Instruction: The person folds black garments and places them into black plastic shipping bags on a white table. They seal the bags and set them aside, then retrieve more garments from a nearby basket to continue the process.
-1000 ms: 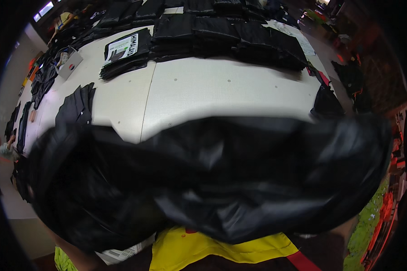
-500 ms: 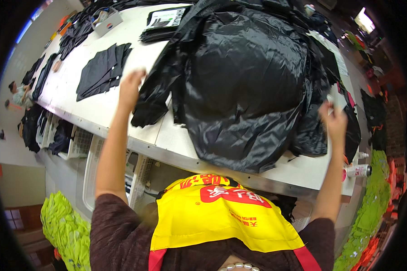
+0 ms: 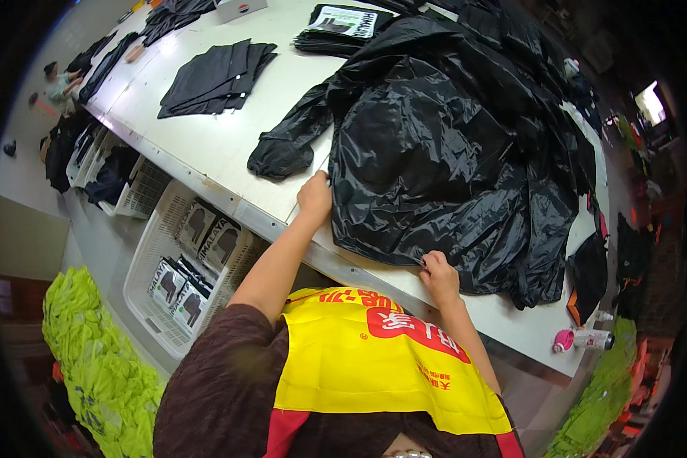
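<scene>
Across the long white table (image 3: 206, 145), near its front edge, lies a glossy black plastic-like jacket (image 3: 443, 153), limp and slippery I judge, so my left hand (image 3: 315, 195) and right hand (image 3: 438, 276) pinch its hem at the corners.

A large black shiny jacket (image 3: 450, 153) lies spread on the white worktop (image 3: 206, 145), with flat dark folded garments (image 3: 214, 72) to its left. Below the worktop's near edge, a white plastic basket (image 3: 149, 252) holds packaged items, and a pink-capped spray can (image 3: 584, 340) lies at the right end.
</scene>
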{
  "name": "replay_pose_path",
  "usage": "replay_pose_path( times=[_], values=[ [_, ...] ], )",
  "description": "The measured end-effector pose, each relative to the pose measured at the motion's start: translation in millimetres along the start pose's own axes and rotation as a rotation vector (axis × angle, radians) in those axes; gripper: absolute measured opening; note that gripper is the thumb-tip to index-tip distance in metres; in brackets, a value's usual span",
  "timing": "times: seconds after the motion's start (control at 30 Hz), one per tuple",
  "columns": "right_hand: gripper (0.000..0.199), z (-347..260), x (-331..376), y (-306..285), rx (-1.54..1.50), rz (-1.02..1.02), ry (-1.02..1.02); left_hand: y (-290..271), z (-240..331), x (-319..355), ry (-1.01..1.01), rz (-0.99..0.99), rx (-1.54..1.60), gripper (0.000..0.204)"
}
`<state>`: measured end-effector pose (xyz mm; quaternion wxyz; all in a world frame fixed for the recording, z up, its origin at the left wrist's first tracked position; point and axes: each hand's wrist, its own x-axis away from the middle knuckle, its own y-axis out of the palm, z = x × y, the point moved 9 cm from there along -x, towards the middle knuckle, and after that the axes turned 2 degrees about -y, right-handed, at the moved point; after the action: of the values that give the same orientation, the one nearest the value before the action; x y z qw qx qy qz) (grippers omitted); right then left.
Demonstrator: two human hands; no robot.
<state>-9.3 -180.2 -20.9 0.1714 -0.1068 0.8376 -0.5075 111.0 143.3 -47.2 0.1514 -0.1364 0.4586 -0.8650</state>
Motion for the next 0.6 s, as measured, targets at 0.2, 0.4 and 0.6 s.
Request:
replay_pose_path(
  times=[0.2, 0.4, 0.6],
  values=[
    [0.021, 56.8, -3.7, -75.7, 0.239, 0.112, 0.037, -30.8, -35.7, -49.7, -0.065, 0.122, 0.132, 0.023],
    [0.018, 151.4, 70.3, -199.1, 0.473, 0.258, 0.176, -157.3, -154.4, -77.3, -0.202, 0.389, -0.077, 0.014],
    [0.025, 161.3, 95.4, -137.3, -0.141, -0.470, 0.702, -167.6, -175.2, -47.0, -0.212, 0.269, -0.126, 0.017]
  ],
)
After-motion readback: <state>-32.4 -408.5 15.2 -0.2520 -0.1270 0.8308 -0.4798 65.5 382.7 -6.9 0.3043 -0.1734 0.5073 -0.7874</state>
